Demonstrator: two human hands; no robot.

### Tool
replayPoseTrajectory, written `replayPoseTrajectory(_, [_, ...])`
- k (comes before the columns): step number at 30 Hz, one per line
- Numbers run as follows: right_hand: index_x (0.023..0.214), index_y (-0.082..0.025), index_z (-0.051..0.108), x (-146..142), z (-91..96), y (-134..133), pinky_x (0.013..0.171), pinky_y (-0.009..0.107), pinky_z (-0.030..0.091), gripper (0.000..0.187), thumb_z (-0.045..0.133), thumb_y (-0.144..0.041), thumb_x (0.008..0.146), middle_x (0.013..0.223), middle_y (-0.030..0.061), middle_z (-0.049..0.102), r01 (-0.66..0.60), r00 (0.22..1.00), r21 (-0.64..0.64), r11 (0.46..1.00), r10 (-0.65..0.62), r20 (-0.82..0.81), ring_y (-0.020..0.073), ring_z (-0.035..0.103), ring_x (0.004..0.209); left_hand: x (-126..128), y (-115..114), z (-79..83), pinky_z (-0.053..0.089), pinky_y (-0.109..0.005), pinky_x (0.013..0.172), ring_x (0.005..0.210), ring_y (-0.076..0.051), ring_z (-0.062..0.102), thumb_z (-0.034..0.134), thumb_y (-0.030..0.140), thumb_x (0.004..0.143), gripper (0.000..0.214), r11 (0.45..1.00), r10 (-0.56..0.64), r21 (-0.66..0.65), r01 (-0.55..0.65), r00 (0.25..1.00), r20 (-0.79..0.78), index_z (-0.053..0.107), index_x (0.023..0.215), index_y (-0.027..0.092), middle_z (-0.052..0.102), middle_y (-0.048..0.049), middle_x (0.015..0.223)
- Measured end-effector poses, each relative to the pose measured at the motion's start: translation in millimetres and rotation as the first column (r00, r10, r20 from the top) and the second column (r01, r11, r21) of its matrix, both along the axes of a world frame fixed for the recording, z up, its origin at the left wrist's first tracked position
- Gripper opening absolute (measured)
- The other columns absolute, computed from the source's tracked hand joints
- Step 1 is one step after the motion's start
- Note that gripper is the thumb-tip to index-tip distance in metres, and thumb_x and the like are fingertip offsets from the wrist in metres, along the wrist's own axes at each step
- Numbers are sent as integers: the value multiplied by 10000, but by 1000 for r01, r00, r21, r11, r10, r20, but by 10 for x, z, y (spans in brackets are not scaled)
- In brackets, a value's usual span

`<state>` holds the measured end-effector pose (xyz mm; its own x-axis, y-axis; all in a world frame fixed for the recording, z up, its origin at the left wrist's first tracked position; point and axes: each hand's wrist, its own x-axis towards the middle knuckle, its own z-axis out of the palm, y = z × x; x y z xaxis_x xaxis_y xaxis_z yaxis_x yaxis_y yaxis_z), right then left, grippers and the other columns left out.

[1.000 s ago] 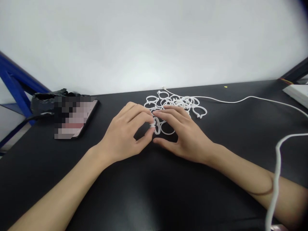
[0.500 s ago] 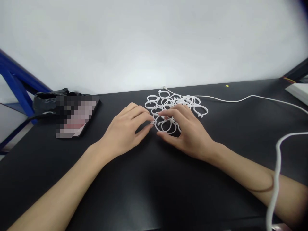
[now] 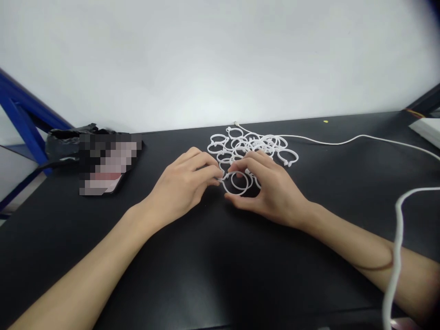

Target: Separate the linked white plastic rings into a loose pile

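Observation:
My left hand (image 3: 190, 178) pinches the end of a white plastic loop (image 3: 236, 194) between thumb and fingertips. The loop looks like a thin tie closed into a ring, with a small knob at its joint. On the other side of it is my right hand (image 3: 270, 188), thumb and index finger apart in a C shape around the loop. Whether the right fingertips touch it I cannot tell. Behind both hands lies a tangled pile of similar white loops (image 3: 254, 143), partly covered by the right hand.
A phone-like slab (image 3: 113, 165), blurred over, lies at the left beside a crumpled black bag (image 3: 62, 144). A white cable (image 3: 319, 143) runs along the back right, and a thicker one (image 3: 398, 238) crosses over my right forearm. The black tabletop (image 3: 192, 275) meets a pale wall.
The loop in my left fingers has come slightly toward me and stands out more from the pile. Both hands have shifted only a little.

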<state>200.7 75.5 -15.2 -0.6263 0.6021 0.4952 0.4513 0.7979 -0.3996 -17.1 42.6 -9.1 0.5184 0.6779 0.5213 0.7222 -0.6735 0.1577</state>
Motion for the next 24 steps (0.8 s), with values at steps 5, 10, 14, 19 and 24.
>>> replayPoseTrajectory(5, [995,-180,598,-7,-1,-12,778,340,470,247,734,-261,807,843,20,609,-18,1000,-15,1000,18,-7,184,548,820,14,-8,24,506,-310,771,867,-174,548,507,37,932,215,1000,-10,7,10,1000,-7,656,871,179,692,-40,927])
replayPoseTrajectory(10, [1016,-173,600,-3,-18,-1,802,341,478,256,734,-262,816,851,17,606,-21,1000,-16,1000,21,-11,179,549,823,28,4,6,510,-301,774,859,-171,558,507,47,942,192,1000,1,7,-1,1000,-4,650,889,163,691,-47,912])
replayPoseTrajectory(14, [1120,-191,581,6,-38,13,847,361,498,318,722,-269,845,951,42,639,18,1000,-11,1000,-18,-5,206,570,911,12,17,-10,516,-308,795,884,-173,577,536,154,973,102,998,54,19,-53,998,-28,635,952,170,690,-47,953])
replayPoseTrajectory(19, [1307,-205,500,15,-59,27,972,478,474,523,717,-348,852,1160,108,609,132,990,43,990,-134,38,280,547,1082,-61,38,20,510,-315,779,900,-184,602,541,219,967,69,981,186,61,-184,982,-24,606,961,197,688,-32,961])
replayPoseTrajectory(24, [1177,-177,601,25,-84,47,982,517,470,333,654,-345,895,1169,150,585,143,979,140,980,-161,124,308,511,1115,-256,162,-25,489,-373,752,904,-238,606,543,248,937,61,877,454,150,-456,890,49,594,924,219,676,-46,909])
